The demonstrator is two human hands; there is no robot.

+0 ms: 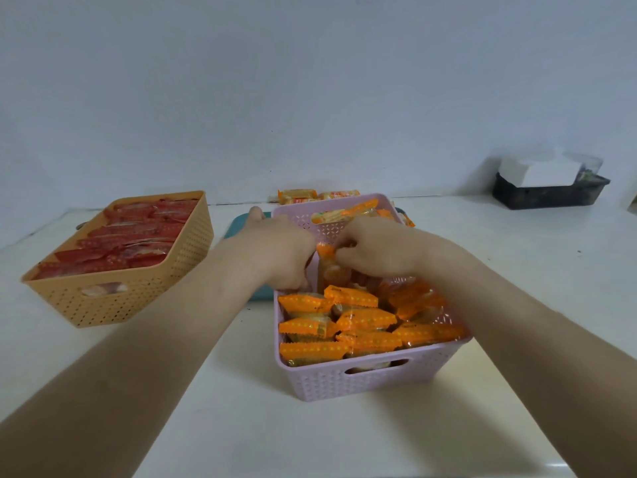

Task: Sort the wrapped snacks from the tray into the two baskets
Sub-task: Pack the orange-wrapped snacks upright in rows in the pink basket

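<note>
While both forearms reach forward from the bottom corners of the view, the left hand point(275, 251) and the right hand point(374, 246) meet over the middle of the lilac basket point(372, 381). Their fingers are curled downward, and between them stands an orange-wrapped snack point(325, 263), upright and pinched from both sides; the left fingertips are hidden inside the basket, so its grip is only partly visible. The left thumb sticks up past the basket's far left corner.

Below the hands, the near half of the lilac basket is packed with orange-wrapped snacks point(365, 326) standing on edge in rows, their crimped ends with yellow dots facing up. More orange packets point(344, 212) lie at the far end of the basket. The basket sits partly on a teal tray point(241, 224), whose edge shows to the left of the hands and behind the basket. Beyond the basket, near the wall, a few orange snacks point(300, 196) rest on the tray.

Well to the left stands an orange basket point(138, 291) filled with red-wrapped snacks point(131, 236). At far right, a black bin point(548, 196) holds a white box point(537, 172). Print on the wrappers is too blurred to read.
</note>
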